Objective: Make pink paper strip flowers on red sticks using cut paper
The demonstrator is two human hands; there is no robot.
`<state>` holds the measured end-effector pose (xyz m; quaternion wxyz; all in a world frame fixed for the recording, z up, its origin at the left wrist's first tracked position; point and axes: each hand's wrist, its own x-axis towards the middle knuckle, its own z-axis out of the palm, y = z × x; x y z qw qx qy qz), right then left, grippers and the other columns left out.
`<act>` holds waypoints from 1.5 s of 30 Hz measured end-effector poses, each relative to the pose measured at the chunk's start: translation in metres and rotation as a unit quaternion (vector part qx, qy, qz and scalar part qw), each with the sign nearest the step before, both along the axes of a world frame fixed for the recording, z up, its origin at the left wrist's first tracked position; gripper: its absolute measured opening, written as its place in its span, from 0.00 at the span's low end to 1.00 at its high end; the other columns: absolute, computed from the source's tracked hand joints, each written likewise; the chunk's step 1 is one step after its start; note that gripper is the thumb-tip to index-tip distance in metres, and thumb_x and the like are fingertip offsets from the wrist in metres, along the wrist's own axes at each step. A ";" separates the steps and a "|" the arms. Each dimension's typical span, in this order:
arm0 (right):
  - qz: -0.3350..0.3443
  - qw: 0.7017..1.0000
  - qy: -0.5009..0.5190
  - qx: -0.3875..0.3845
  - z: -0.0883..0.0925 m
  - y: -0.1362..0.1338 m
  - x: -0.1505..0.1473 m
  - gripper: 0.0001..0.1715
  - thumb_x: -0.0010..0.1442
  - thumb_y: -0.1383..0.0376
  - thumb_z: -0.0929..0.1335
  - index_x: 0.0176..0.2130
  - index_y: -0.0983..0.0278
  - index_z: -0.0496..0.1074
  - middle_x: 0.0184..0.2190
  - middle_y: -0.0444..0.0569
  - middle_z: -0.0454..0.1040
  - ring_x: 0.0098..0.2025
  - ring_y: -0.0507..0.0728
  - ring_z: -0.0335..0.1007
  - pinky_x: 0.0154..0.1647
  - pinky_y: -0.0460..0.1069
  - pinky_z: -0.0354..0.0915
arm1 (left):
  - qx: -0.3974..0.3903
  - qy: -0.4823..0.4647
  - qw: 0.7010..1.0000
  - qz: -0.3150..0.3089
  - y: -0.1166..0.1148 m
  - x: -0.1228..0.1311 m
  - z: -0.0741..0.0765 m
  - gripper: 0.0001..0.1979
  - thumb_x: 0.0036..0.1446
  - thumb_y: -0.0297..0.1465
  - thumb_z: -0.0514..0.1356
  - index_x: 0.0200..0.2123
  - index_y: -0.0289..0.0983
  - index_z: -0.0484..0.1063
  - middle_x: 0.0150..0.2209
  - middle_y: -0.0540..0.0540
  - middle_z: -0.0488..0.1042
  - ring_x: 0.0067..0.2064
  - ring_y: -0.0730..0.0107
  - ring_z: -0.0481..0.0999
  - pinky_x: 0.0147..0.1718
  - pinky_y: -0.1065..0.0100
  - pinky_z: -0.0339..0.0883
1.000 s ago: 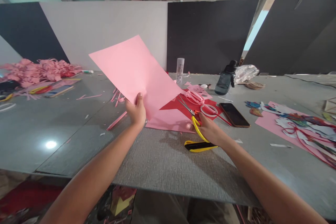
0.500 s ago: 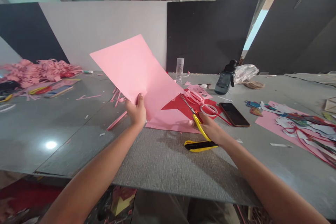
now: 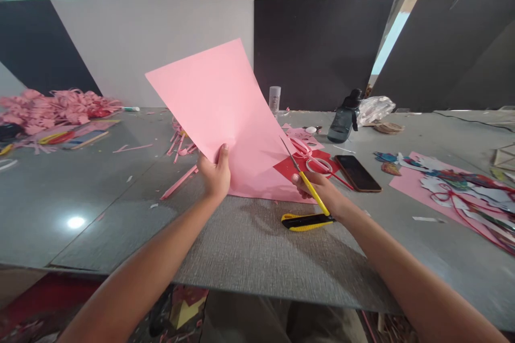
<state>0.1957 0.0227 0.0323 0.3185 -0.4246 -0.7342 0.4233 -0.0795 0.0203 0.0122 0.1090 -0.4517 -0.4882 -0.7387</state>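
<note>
L hand (image 3: pixel 216 176) grips pink sheet (image 3: pixel 219 104) by its lower edge, raised above table (image 3: pixel 249 246) center. R hand (image 3: pixel 322 195) closed on yellow-handled scissors (image 3: pixel 308 185), blades just beside sheet.

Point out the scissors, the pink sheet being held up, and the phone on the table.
scissors (image 3: pixel 309 187), head view, on the yellow handle.
pink sheet (image 3: pixel 217 102), head view, middle of the sheet.
phone (image 3: pixel 358 173), head view, centre of the dark screen.

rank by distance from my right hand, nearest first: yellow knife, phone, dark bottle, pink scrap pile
1. yellow knife, just under the right hand
2. phone, to its right
3. dark bottle, farther back
4. pink scrap pile, far left
</note>
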 end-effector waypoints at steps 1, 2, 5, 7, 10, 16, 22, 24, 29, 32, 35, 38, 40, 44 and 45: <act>0.004 1.000 0.003 -0.016 0.000 0.000 0.000 0.37 0.54 0.31 0.67 0.26 0.60 0.62 0.24 0.42 0.63 0.27 0.52 0.61 0.29 0.50 0.62 | 0.001 0.001 1.000 -0.001 0.000 0.000 0.000 0.17 0.63 0.40 0.66 0.49 0.34 0.78 0.49 0.37 0.83 0.53 0.54 0.82 0.56 0.57 0.74; 0.007 0.999 0.005 -0.031 0.000 0.000 0.000 0.37 0.54 0.30 0.67 0.26 0.60 0.62 0.24 0.41 0.62 0.27 0.52 0.60 0.29 0.50 0.61 | 0.000 0.001 1.000 -0.001 -0.001 0.001 0.000 0.17 0.63 0.40 0.66 0.49 0.34 0.78 0.49 0.37 0.83 0.53 0.54 0.82 0.55 0.57 0.74; 0.006 0.998 0.012 -0.058 -0.002 0.000 0.000 0.38 0.52 0.29 0.67 0.26 0.60 0.61 0.23 0.40 0.60 0.26 0.51 0.57 0.28 0.49 0.59 | -0.001 0.003 1.000 -0.001 0.000 0.001 0.000 0.18 0.64 0.41 0.65 0.50 0.34 0.78 0.49 0.37 0.83 0.53 0.55 0.82 0.55 0.57 0.74; 0.000 0.998 0.016 -0.067 -0.003 0.000 0.000 0.39 0.51 0.29 0.68 0.27 0.60 0.62 0.23 0.40 0.60 0.26 0.51 0.57 0.28 0.50 0.58 | 0.000 0.003 1.000 -0.003 0.000 0.001 0.000 0.18 0.64 0.41 0.65 0.50 0.34 0.78 0.49 0.37 0.83 0.53 0.55 0.82 0.56 0.57 0.74; -0.008 0.997 0.022 -0.075 -0.002 -0.001 -0.001 0.38 0.50 0.30 0.69 0.27 0.60 0.62 0.24 0.40 0.61 0.27 0.51 0.58 0.29 0.50 0.57 | 0.004 -0.001 1.000 -0.006 -0.001 0.001 0.001 0.18 0.63 0.41 0.66 0.48 0.33 0.78 0.47 0.37 0.83 0.53 0.55 0.83 0.56 0.57 0.74; 0.011 0.996 0.040 -0.076 0.003 -0.004 -0.001 0.37 0.53 0.31 0.69 0.25 0.59 0.59 0.22 0.39 0.58 0.26 0.50 0.53 0.28 0.49 0.54 | -0.006 -0.012 1.000 -0.007 -0.003 0.002 0.003 0.17 0.63 0.41 0.66 0.45 0.32 0.79 0.43 0.36 0.83 0.53 0.51 0.82 0.57 0.55 0.74; 0.011 0.996 0.037 -0.075 0.004 -0.003 0.000 0.37 0.53 0.32 0.69 0.25 0.59 0.57 0.22 0.39 0.56 0.26 0.51 0.54 0.28 0.49 0.53 | -0.011 -0.015 1.000 -0.009 -0.003 0.002 0.003 0.17 0.63 0.40 0.65 0.46 0.32 0.78 0.46 0.36 0.83 0.54 0.52 0.82 0.57 0.55 0.74; 0.014 0.996 0.036 -0.075 0.004 -0.002 0.000 0.37 0.53 0.32 0.69 0.25 0.59 0.57 0.22 0.39 0.56 0.26 0.51 0.53 0.28 0.50 0.53 | -0.011 -0.011 1.000 -0.008 -0.002 0.002 0.002 0.17 0.63 0.40 0.65 0.47 0.32 0.78 0.46 0.36 0.83 0.54 0.52 0.82 0.57 0.56 0.75; 0.015 0.997 0.026 -0.073 0.001 -0.001 0.000 0.36 0.54 0.32 0.68 0.25 0.59 0.57 0.22 0.39 0.56 0.26 0.51 0.53 0.29 0.50 0.53 | -0.012 -0.011 1.000 -0.005 -0.001 0.002 0.002 0.17 0.63 0.41 0.65 0.46 0.32 0.78 0.46 0.36 0.83 0.53 0.52 0.82 0.56 0.56 0.75; 0.010 0.998 0.015 -0.067 0.000 0.000 0.000 0.36 0.55 0.32 0.67 0.26 0.59 0.58 0.23 0.39 0.56 0.26 0.51 0.53 0.29 0.50 0.52 | -0.004 -0.014 1.000 -0.009 -0.001 0.001 0.002 0.17 0.63 0.41 0.65 0.46 0.32 0.78 0.46 0.36 0.83 0.53 0.52 0.82 0.57 0.56 0.75; 0.003 0.998 0.001 -0.056 0.000 0.001 0.002 0.35 0.56 0.33 0.68 0.26 0.59 0.59 0.24 0.40 0.57 0.27 0.52 0.53 0.29 0.51 0.52 | -0.005 -0.018 1.000 -0.013 -0.001 0.001 0.002 0.17 0.63 0.40 0.65 0.46 0.32 0.78 0.46 0.36 0.83 0.54 0.52 0.82 0.57 0.56 0.74; -0.004 0.999 -0.009 -0.046 -0.001 0.002 0.002 0.35 0.56 0.34 0.68 0.26 0.59 0.59 0.25 0.41 0.57 0.28 0.52 0.53 0.30 0.51 0.53 | -0.012 -0.016 1.000 -0.012 -0.001 0.001 0.001 0.18 0.63 0.41 0.65 0.47 0.32 0.78 0.46 0.36 0.83 0.54 0.52 0.82 0.57 0.56 0.74; -0.006 0.999 -0.013 -0.044 -0.001 0.003 0.002 0.35 0.56 0.34 0.68 0.26 0.59 0.58 0.25 0.40 0.56 0.28 0.52 0.53 0.30 0.51 0.54 | -0.012 -0.017 1.000 -0.012 -0.001 0.001 0.001 0.18 0.63 0.41 0.65 0.47 0.32 0.78 0.47 0.36 0.83 0.53 0.53 0.82 0.57 0.56 0.74; -0.011 0.999 -0.024 -0.046 0.000 0.002 0.002 0.34 0.55 0.35 0.69 0.25 0.59 0.58 0.24 0.40 0.55 0.28 0.52 0.53 0.31 0.51 0.55 | -0.002 -0.022 1.000 -0.020 -0.001 0.001 0.002 0.18 0.62 0.40 0.66 0.46 0.31 0.78 0.46 0.36 0.83 0.53 0.53 0.83 0.57 0.56 0.74; -0.015 0.998 -0.028 -0.046 0.000 0.002 0.002 0.34 0.54 0.35 0.69 0.25 0.59 0.59 0.24 0.40 0.56 0.29 0.52 0.53 0.31 0.51 0.55 | 0.001 -0.023 0.999 -0.023 -0.001 0.001 0.002 0.18 0.62 0.40 0.66 0.46 0.31 0.78 0.45 0.36 0.83 0.53 0.53 0.83 0.57 0.56 0.74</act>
